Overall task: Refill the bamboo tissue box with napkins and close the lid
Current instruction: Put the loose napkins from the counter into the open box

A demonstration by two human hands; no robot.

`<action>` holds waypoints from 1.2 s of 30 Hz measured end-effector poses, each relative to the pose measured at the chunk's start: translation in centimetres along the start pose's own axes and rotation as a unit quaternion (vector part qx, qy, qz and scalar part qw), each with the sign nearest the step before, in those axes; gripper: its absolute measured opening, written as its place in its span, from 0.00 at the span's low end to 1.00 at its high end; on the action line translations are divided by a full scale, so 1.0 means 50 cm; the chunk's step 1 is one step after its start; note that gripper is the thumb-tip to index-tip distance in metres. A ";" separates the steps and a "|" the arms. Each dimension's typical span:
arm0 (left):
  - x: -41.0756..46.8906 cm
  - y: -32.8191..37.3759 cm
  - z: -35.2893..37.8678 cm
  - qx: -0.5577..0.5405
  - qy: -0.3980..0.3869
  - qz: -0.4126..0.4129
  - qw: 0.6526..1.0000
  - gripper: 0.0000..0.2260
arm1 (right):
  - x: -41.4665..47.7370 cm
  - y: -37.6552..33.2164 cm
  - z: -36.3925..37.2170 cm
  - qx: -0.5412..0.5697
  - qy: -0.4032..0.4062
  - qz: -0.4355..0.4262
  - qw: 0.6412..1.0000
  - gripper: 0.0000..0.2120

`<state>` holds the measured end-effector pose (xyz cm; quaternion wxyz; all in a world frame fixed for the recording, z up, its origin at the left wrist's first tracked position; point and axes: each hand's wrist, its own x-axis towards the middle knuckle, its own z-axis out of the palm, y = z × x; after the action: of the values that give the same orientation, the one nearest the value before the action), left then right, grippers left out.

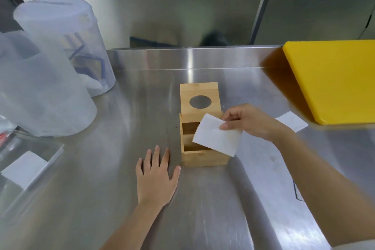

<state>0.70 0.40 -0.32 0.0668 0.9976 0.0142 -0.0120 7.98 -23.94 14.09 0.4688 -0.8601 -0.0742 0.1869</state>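
One napkin stack (pixel 217 135) pinched in right hand (pixel 248 122), tilted over open box (pixel 203 146) mid-counter; lid (pixel 199 99) stands up behind. Left hand (pixel 156 176) flat, fingers spread, beside box. Next: level stack, lower inside.

Box (pixel 203 156): pale honey-tan bamboo, interior darker brown. Lid (pixel 199 99), behind the box: same tan, one grey-looking round hole. Napkin (pixel 217 135) over the box: plain white. Board (pixel 334 79), right of the box: solid bright yellow. Counter (pixel 125 107) under the box: brushed silver-grey. Tubs (pixel 60 63), left of the box: cloudy translucent white.
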 end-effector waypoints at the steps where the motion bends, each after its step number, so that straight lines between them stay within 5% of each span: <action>1: 0.000 -0.001 0.001 -0.001 0.002 0.000 1.000 0.26 | 0.013 -0.008 0.009 -0.049 -0.021 -0.005 0.999 0.02; 8: -0.002 -0.001 0.008 -0.007 0.001 -0.004 1.000 0.26 | 0.082 -0.013 0.073 -0.254 -0.103 -0.033 0.961 0.07; 19: -0.001 -0.001 0.007 -0.002 0.005 0.005 1.000 0.25 | 0.108 0.018 0.145 -0.427 -0.106 -0.008 0.898 0.07; 29: -0.002 -0.005 0.009 -0.030 0.015 0.012 0.999 0.30 | 0.072 0.007 0.117 -0.374 -0.031 -0.064 0.925 0.10; 36: -0.001 -0.005 0.007 -0.037 0.007 0.013 0.999 0.28 | -0.010 0.036 0.073 -0.241 0.159 -0.116 0.950 0.09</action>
<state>0.64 0.57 -0.72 0.1035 0.9946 0.0017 -0.0040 6.02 -22.25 10.91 0.2719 -0.9515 -0.1407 -0.0311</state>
